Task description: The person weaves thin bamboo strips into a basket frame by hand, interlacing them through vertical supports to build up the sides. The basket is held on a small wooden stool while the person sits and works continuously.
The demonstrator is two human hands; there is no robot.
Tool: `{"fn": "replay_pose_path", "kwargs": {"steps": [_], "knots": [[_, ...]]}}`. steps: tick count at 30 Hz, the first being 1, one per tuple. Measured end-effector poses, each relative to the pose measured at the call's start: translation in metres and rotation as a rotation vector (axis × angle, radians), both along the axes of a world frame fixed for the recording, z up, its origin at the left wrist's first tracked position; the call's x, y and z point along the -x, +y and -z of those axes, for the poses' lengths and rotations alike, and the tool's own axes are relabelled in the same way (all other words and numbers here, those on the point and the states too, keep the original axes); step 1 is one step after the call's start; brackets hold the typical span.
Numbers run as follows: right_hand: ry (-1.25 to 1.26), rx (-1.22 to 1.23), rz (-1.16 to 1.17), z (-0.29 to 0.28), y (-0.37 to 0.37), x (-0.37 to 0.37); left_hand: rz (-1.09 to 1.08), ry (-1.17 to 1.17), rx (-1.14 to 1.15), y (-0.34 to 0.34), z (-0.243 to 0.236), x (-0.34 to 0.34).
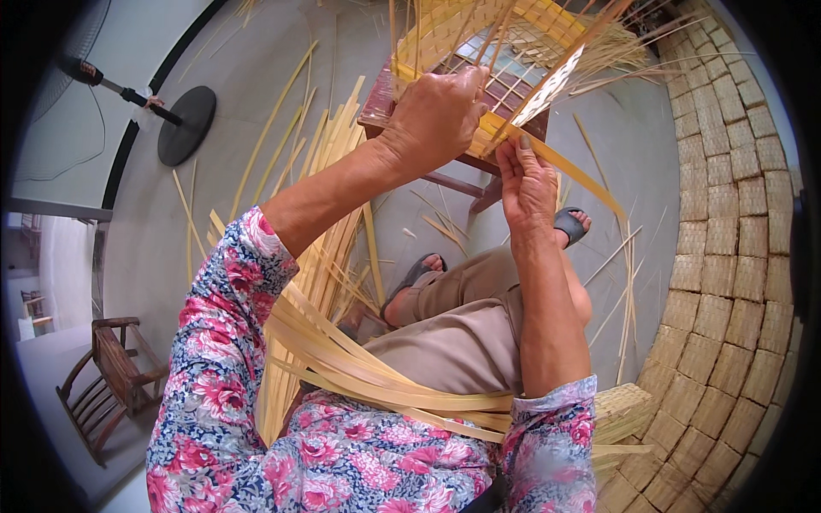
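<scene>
A half-woven yellow bamboo basket [436, 34] with upright splints rests on a small red wooden stool [380, 111] at the top. My left hand [436, 111] is closed at the basket's near-left side, fingers curled at the splints; what its fingertips hold is partly hidden. My right hand [526, 179], lower and to the right, pinches a flat yellow strip [581, 177] at the basket's near edge, thumb upward. The strip trails down to the right. Bundles of long pale strips [316, 325] lie across my lap and down beside my left leg.
A standing fan [184, 124] is at the upper left, a wooden chair [120, 376] at the lower left. Stacked woven pieces [727, 274] line the right side. Loose strips [282, 111] are scattered over the grey floor [145, 248]. My sandalled feet are below the stool.
</scene>
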State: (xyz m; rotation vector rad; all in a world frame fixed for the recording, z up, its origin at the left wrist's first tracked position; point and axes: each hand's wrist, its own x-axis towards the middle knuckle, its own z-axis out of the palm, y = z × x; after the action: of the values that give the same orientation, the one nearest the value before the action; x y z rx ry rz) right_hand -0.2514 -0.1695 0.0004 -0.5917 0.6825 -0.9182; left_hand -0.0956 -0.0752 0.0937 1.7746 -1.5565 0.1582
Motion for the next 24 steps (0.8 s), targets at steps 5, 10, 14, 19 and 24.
{"fn": "replay_pose_path", "kwargs": {"steps": [5,10,14,19,24], "knots": [[0.016,0.017,0.022,-0.006,0.004,-0.006,-0.129,-0.088,-0.137,-0.010,-0.008,0.005],[-0.007,0.041,0.007,0.003,0.008,-0.007,-0.001,0.142,0.048,-0.014,-0.004,-0.013],[0.013,0.064,0.009,0.002,0.006,-0.009,0.142,0.127,0.080,-0.018,-0.004,-0.017],[-0.040,0.043,0.018,0.003,0.007,-0.006,0.181,0.019,0.072,-0.022,-0.010,-0.010],[-0.022,0.079,-0.023,0.003,0.010,-0.008,0.097,0.024,0.064,-0.014,-0.004,-0.017]]}}
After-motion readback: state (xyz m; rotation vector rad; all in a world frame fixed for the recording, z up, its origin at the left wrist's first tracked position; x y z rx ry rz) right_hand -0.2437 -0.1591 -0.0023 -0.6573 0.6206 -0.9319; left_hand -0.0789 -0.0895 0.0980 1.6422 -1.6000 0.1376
